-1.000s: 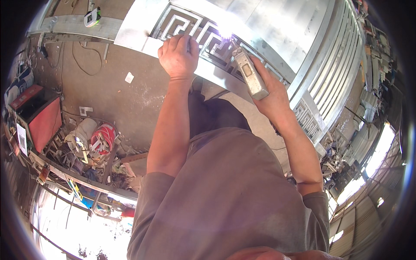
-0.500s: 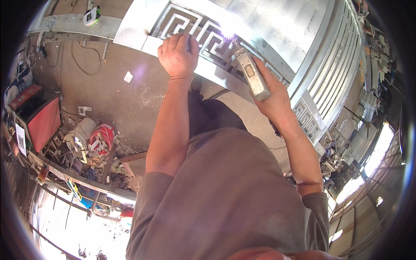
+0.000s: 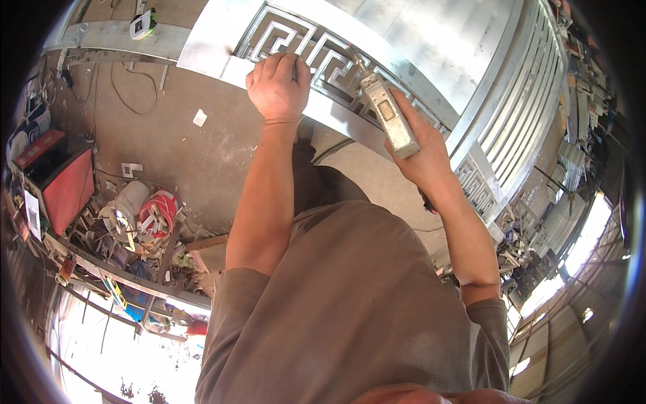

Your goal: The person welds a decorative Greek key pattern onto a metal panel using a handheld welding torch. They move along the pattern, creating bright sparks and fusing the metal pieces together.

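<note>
A metal panel (image 3: 214, 48) with silvery Greek-key fretwork (image 3: 328, 62) set in its opening lies in front of me. My left hand (image 3: 278, 91) rests at the panel's near border, its fingers curled over the fretwork. Something dark shows between those fingers, too little of it to name. Wrapped in my right hand (image 3: 428, 151) is a boxy, worn metal welding gun (image 3: 390, 116). Its narrow nozzle points away from me, with the tip at the fretwork's far side. No spark shows at the tip.
A tape measure (image 3: 142, 24) sits on a metal beam (image 3: 108, 34) at the far left. Further down stand a red-fronted box (image 3: 67, 182), a pale bucket (image 3: 128, 202) and a red bucket (image 3: 160, 214) amid scrap. To the right is a slatted metal section (image 3: 521, 108).
The bright welding flash at the gun's tip has gone out. The gun has shifted very slightly toward me and left; my left hand stays in nearly the same place.
</note>
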Demonstrator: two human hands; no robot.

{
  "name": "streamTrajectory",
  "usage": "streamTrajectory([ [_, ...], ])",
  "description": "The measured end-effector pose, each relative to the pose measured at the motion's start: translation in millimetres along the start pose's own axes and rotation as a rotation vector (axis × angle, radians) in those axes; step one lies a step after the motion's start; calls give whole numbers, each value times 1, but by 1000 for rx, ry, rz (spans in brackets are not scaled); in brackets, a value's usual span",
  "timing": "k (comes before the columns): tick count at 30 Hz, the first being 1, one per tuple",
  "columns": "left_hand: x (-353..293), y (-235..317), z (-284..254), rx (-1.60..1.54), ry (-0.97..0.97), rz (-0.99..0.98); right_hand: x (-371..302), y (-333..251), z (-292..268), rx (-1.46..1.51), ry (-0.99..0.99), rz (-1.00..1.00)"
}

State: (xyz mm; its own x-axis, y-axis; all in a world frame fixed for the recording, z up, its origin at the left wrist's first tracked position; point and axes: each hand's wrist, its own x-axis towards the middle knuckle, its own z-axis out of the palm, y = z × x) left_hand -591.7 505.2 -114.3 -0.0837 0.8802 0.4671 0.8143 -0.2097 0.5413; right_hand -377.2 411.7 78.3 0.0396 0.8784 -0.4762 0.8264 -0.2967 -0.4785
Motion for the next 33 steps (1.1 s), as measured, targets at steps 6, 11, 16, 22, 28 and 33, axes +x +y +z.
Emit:
streamTrajectory([
  [6,1,0,1,8,4,2,0,0,-2,0,0,17],
  [11,0,0,0,22,-1,11,2,5,-2,-8,40,-35],
  [16,0,1,-1,27,-1,6,3,7,-8,55,12,11],
  [22,1,-1,-1,27,-9,18,7,4,-10,38,0,11],
  [28,2,-1,3,27,50,44,7,4,-9,42,-11,1],
  [33,0,-2,3,30,18,17,6,3,-8,21,-9,2],
])
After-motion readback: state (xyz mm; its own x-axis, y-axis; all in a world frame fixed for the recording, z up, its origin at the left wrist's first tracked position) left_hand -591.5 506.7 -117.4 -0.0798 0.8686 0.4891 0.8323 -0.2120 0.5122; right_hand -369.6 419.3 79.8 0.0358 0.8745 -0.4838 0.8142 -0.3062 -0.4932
